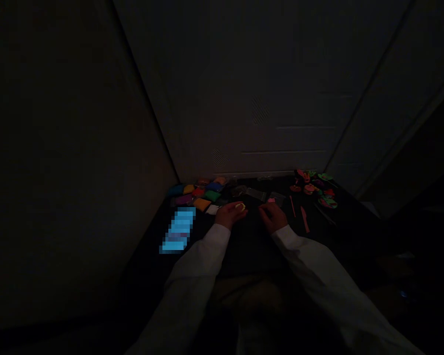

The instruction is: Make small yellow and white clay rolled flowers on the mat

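In dim light, my left hand (227,215) is closed around a small pale yellow piece of modelling clay (240,207), held up by the fingertips. My right hand (274,218) is a short way to its right, with thumb and fingers pinched together; whether anything is between them is too dark to make out. The two hands are apart, above the dark tabletop (247,246). Just behind the right hand lies a clear bag with a pink lump (271,200). A white packet (212,209) lies beside my left hand.
Several coloured clay packets (202,204) lie at the back left, and a glowing blurred screen (178,230) in front of them. To the right are a pink stick (293,206), a pink knife-shaped tool (305,219) and several colourful clay figures (327,201). A wall (259,128) borders the back.
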A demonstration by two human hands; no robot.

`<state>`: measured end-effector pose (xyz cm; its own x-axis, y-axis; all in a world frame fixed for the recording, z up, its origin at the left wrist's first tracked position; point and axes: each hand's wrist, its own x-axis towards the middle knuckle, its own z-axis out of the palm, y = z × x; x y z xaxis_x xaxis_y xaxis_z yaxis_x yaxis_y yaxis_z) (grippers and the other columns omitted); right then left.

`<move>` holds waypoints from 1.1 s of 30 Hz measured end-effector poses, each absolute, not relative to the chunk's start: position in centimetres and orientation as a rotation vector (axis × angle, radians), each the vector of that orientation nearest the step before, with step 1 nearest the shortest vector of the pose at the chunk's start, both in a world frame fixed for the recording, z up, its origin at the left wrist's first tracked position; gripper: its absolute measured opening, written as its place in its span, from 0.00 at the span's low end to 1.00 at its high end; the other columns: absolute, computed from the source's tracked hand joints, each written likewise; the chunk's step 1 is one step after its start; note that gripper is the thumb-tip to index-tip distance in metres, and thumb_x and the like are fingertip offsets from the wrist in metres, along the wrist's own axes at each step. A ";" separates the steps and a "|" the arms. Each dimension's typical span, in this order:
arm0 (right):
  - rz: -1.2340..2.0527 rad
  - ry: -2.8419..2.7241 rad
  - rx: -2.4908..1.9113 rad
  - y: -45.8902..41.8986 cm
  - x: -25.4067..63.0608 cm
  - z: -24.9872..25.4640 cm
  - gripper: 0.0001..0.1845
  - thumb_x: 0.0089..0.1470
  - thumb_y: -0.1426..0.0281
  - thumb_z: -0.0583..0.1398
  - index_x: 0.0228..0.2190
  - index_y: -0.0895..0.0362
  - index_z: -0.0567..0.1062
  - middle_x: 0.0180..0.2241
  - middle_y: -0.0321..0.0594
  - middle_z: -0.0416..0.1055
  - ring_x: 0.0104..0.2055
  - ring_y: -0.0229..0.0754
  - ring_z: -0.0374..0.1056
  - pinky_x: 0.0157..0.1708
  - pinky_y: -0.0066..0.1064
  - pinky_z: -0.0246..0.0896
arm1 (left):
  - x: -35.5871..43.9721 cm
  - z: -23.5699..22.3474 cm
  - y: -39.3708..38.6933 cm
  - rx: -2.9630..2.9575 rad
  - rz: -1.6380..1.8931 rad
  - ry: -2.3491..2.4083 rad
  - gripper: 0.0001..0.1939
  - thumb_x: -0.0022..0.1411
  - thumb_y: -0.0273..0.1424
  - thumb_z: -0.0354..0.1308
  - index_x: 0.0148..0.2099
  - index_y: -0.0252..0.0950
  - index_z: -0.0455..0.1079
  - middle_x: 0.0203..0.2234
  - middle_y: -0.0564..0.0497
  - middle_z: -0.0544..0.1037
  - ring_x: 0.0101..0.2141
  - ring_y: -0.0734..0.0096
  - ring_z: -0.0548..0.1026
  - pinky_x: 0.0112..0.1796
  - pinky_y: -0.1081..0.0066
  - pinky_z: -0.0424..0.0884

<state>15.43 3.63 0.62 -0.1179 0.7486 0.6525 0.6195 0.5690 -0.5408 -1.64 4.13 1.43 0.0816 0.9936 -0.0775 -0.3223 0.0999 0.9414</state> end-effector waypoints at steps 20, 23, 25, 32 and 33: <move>0.201 -2.050 -1.257 3.8 14.9 0.1 0.13 0.52 0.63 0.54 0.32 0.56 0.74 0.33 0.42 0.72 0.38 0.39 0.66 0.41 0.33 0.60 | -2.7 1.0 4.4 1.522 1.196 1.347 0.22 0.56 0.27 0.52 0.54 0.37 0.57 0.51 0.44 0.64 0.50 0.64 0.63 0.49 0.59 0.62; 0.237 -2.117 -1.373 3.6 14.8 0.2 0.12 0.52 0.63 0.54 0.30 0.57 0.74 0.32 0.40 0.72 0.36 0.39 0.66 0.39 0.35 0.60 | -4.5 1.1 4.6 1.647 1.165 1.629 0.18 0.58 0.33 0.51 0.51 0.36 0.60 0.52 0.44 0.61 0.50 0.60 0.62 0.48 0.53 0.61; 0.257 -2.144 -1.430 3.5 14.8 0.2 0.12 0.53 0.63 0.54 0.33 0.59 0.72 0.34 0.40 0.70 0.37 0.38 0.66 0.39 0.37 0.61 | -5.3 1.0 4.8 1.706 1.089 1.770 0.17 0.58 0.34 0.51 0.49 0.35 0.61 0.49 0.45 0.64 0.47 0.62 0.65 0.45 0.54 0.63; 0.320 -2.086 -1.401 3.7 14.9 -0.1 0.13 0.54 0.63 0.53 0.34 0.59 0.71 0.36 0.40 0.69 0.39 0.39 0.65 0.41 0.39 0.60 | -5.9 1.0 5.5 1.781 0.932 1.960 0.16 0.59 0.35 0.50 0.48 0.34 0.62 0.44 0.46 0.67 0.42 0.67 0.68 0.41 0.61 0.67; 0.327 -2.059 -1.377 3.9 15.0 -0.1 0.13 0.54 0.64 0.52 0.33 0.59 0.72 0.35 0.41 0.70 0.40 0.40 0.65 0.42 0.40 0.59 | -6.0 1.1 5.5 1.788 0.937 1.946 0.15 0.59 0.35 0.50 0.47 0.35 0.62 0.44 0.46 0.68 0.42 0.67 0.69 0.41 0.61 0.68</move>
<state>14.99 3.86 -0.11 -0.2537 0.8962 0.3639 0.7392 0.4223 -0.5247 -6.00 5.53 1.08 -0.1533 0.9709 0.1842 0.7496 -0.0072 0.6618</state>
